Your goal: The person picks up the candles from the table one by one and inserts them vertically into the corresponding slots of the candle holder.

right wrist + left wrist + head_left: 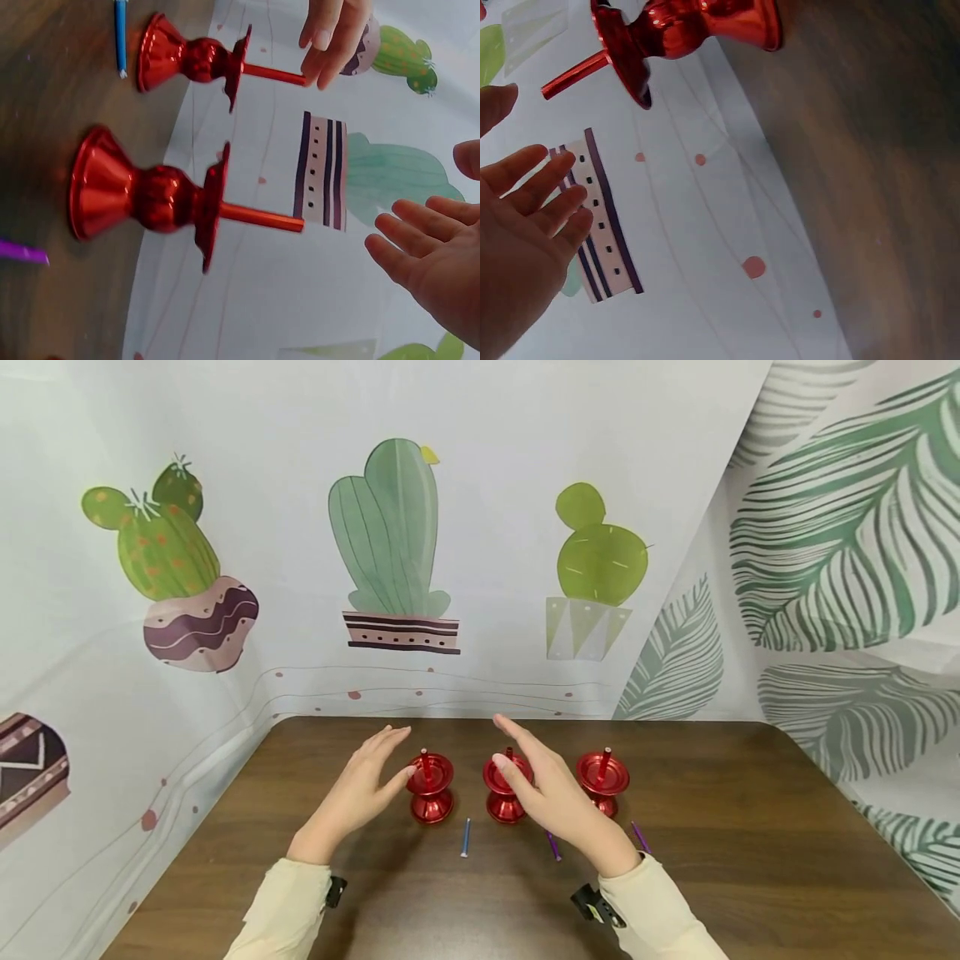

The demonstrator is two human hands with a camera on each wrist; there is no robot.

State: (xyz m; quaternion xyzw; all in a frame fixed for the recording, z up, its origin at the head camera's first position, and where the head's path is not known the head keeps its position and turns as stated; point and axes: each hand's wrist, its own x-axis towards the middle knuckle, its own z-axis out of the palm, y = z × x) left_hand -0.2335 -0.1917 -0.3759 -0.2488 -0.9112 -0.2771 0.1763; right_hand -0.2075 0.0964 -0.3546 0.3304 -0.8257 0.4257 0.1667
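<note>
Three shiny red metal candle holders stand upright in a row: a left one [432, 807], a middle one [505, 808] and a right one [613, 781]. Each has a flared base, a dish and a thin red tube rising from its centre. My left hand [360, 787] hovers beside the left holder, fingers extended and holding nothing. Above the table near the middle holder is my right hand [553, 789], its fingers also extended with nothing in them; it partly covers that holder. In the right wrist view, a gap separates the right hand [442, 247] from the middle holder's tube [262, 217].
In front of the holders lie a thin blue stick [466, 838] and two purple ones, one near the right wrist [553, 847] and another [641, 837] further right, partly behind the forearm. The brown wooden table [750, 835] meets a printed cactus backdrop [495, 568].
</note>
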